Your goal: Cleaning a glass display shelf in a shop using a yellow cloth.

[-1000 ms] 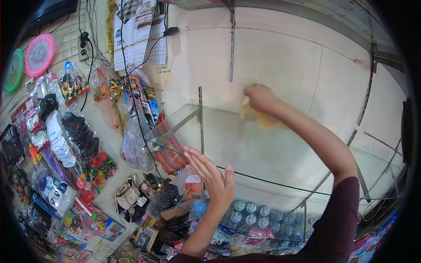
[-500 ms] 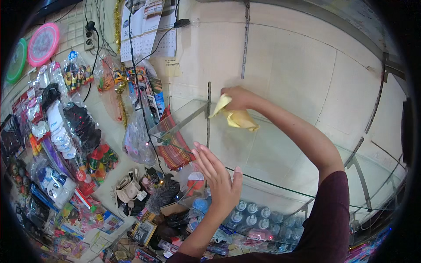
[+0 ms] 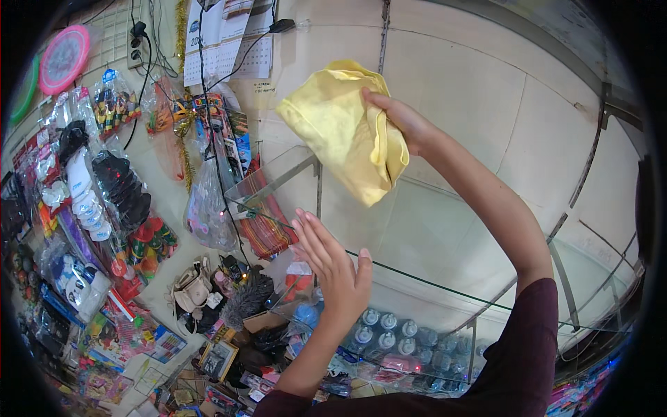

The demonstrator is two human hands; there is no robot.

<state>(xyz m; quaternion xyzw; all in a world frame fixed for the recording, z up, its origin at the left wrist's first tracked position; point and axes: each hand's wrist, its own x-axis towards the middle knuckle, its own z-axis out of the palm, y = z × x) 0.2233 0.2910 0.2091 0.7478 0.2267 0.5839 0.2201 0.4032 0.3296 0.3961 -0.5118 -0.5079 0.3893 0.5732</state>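
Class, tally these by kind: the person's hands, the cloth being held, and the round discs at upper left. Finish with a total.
Hands: 2 (left hand, right hand)
Held cloth: 1 (yellow cloth)
Round discs: 2 (pink disc, green disc)
Total: 5

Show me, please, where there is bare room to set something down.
The glass shelf looks bare between the left hand, the right forearm and the back wall, below the yellow cloth. Crowded: underneath, with clear bottles; at the picture's left, with hanging packages.
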